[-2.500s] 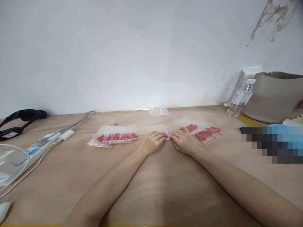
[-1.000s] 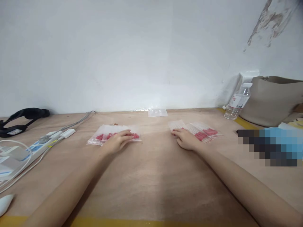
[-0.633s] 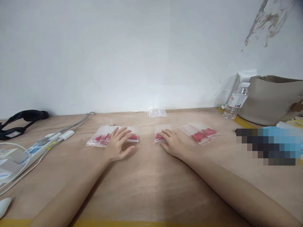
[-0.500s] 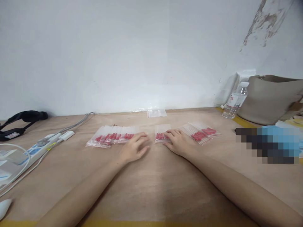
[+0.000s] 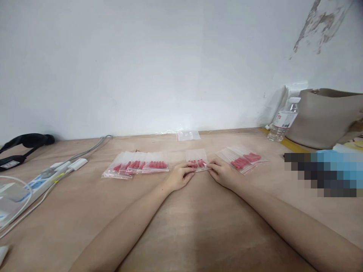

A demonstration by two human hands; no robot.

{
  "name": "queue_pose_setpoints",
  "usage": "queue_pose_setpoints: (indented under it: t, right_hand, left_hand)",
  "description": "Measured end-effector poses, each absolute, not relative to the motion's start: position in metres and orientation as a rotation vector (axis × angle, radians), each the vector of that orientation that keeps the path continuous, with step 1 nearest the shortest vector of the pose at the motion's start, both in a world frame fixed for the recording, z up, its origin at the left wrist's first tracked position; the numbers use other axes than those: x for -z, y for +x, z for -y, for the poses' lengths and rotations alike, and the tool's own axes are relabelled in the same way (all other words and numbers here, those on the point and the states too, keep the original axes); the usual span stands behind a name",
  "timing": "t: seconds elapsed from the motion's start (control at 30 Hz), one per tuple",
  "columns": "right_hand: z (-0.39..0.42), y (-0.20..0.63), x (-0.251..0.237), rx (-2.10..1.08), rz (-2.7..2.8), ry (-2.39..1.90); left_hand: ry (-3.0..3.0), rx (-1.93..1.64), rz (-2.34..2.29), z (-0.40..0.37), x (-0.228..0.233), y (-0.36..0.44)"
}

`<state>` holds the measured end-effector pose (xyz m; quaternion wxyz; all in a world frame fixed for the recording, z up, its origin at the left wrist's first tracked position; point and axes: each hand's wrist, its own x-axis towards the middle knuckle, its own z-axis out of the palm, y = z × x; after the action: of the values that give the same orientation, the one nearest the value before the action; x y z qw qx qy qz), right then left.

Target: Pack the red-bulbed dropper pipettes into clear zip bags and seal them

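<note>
A small clear zip bag (image 5: pixel 196 158) with red pieces inside lies on the wooden table (image 5: pixel 181 226) in the middle. My left hand (image 5: pixel 180 175) pinches its near left edge, and my right hand (image 5: pixel 222 172) pinches its near right edge. To the left lies a row of overlapping bags of red pieces (image 5: pixel 136 166). To the right lies another pile of such bags (image 5: pixel 242 159).
An empty clear bag (image 5: pixel 188 135) lies by the white wall. A power strip with cables (image 5: pixel 42 175) and a black strap (image 5: pixel 22 145) are at the left. A water bottle (image 5: pixel 283 120) and a beige bag (image 5: pixel 326 117) stand at the right.
My left hand left the left row of bags and came to the middle. My right hand drew one bag from the right pile to the middle; both hands now hold it.
</note>
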<state>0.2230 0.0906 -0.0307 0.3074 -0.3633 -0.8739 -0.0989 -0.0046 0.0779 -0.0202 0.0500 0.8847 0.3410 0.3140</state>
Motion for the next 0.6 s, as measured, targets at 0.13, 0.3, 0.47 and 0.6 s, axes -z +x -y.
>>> queue_pose_setpoints:
  t: [0.13, 0.3, 0.47, 0.6]
  right_hand:
    - [-0.0909, 0.2245, 0.0329, 0.419, 2.331, -0.965]
    - [-0.0873, 0.2230, 0.0293, 0.529, 2.354, -0.999]
    - [-0.0864, 0.2213, 0.0267, 0.545, 2.333, -1.012]
    - [-0.0872, 0.2211, 0.0249, 0.553, 2.337, -1.005]
  left_hand:
    - [2.678, -0.993, -1.046, -0.0777, 0.0202, -0.0044]
    - [2.682, -1.023, -1.069, -0.0786, 0.0219, -0.0051]
    - [2.725, -1.024, -1.109, -0.0766, 0.0212, -0.0033]
    - [2.778, -1.025, -1.153, -0.0744, 0.0182, 0.0022]
